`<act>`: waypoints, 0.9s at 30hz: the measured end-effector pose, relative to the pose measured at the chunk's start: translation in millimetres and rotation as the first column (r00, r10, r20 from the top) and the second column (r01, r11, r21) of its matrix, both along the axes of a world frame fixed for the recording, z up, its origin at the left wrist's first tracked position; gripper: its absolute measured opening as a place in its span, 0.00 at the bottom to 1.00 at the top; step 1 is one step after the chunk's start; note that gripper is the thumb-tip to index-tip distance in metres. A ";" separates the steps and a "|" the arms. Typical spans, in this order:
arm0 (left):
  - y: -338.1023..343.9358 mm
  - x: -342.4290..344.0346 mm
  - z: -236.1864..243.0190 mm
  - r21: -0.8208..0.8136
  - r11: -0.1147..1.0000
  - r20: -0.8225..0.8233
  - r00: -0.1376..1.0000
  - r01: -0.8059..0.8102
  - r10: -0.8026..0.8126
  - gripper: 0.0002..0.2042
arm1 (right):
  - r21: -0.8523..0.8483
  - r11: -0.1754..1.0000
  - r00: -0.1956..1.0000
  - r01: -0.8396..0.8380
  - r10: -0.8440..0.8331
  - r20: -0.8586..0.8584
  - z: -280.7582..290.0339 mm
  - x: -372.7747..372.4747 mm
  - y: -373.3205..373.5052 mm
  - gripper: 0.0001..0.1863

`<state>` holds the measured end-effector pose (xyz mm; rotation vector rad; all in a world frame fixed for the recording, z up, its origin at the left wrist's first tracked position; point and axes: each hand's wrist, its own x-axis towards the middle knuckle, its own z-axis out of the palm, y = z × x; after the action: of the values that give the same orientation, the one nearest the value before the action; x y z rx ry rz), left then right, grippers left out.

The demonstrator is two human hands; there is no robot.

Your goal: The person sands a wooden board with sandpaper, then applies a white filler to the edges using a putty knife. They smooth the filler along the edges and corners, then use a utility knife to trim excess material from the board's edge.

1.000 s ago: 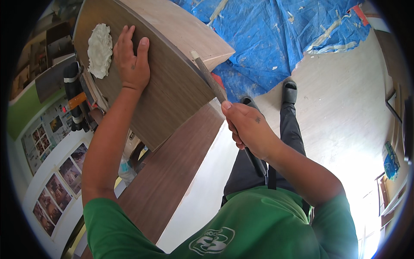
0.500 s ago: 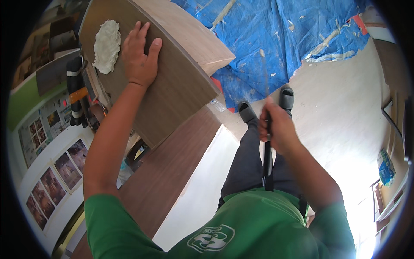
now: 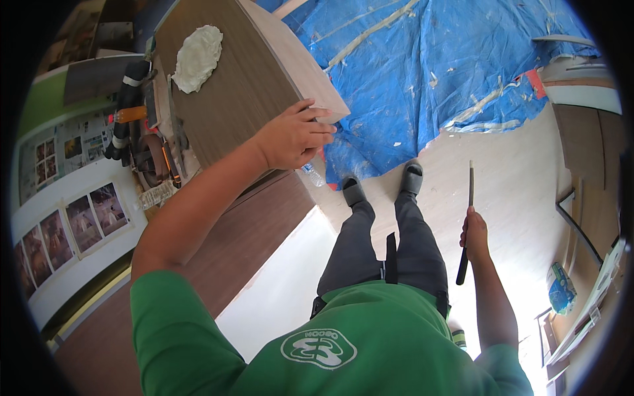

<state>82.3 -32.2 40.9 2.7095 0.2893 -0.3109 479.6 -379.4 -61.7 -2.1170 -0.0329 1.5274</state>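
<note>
A wooden box-like cabinet [image 3: 244,86] with a brown wood-grain face and pale sides stands at the upper left. A whitish, crinkled oval mass [image 3: 198,58] lies on that face. My left hand [image 3: 294,138] rests at the near right corner of the face, fingers spread and reaching past its edge. In my right hand [image 3: 475,234], held out to the right over the pale floor, is a slim file [image 3: 471,181] with a black handle. The file's thin grey blade points away from me, touching nothing.
A blue tarp [image 3: 389,72] covers the far floor. Below the cabinet lies a brown board [image 3: 264,211], with a clear plastic bottle [image 3: 312,174] near its far end. Tools and an orange bottle [image 3: 130,115] crowd the left. A blue-and-white package [image 3: 561,289] and panels stand at right.
My left hand has slid from the middle of the cabinet face to its near right corner. My right hand has swung the file outward to the right, away from my body.
</note>
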 end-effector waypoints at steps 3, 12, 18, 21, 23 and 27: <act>-8.2 2.0 1.5 0.058 0.998 -0.042 0.998 0.040 -0.037 0.11 | -0.004 0.999 0.997 -0.053 0.053 0.064 -13.8 19.8 -22.4 0.23; -41.9 6.2 -30.9 0.145 0.838 0.160 0.848 -0.527 0.505 0.11 | -0.058 0.972 0.957 -0.226 0.232 0.176 -29.3 78.4 -81.6 0.26; -78.9 54.9 -63.5 0.412 0.424 0.390 0.577 -0.806 0.717 0.24 | -0.121 0.956 0.952 -0.267 0.281 0.122 -16.7 102.8 -96.3 0.24; -107.7 42.4 -67.4 0.401 0.377 0.430 0.535 -0.835 0.727 0.29 | -0.122 0.945 0.942 -0.305 0.318 0.111 -5.2 123.0 -91.0 0.24; -133.4 23.0 -66.5 0.388 0.388 0.402 0.532 -0.836 0.745 0.33 | -0.148 0.919 0.914 -0.365 0.384 0.132 5.0 135.3 -79.4 0.24; -180.8 -29.0 -74.3 0.423 0.347 0.327 0.498 -0.837 0.803 0.38 | -0.181 0.852 0.819 -0.491 0.522 0.236 14.2 153.5 -53.4 0.24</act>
<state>53.3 -213.0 -33.4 2.5928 1.9226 0.2142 633.1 -432.9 -47.5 -2.5374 -0.6833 1.5147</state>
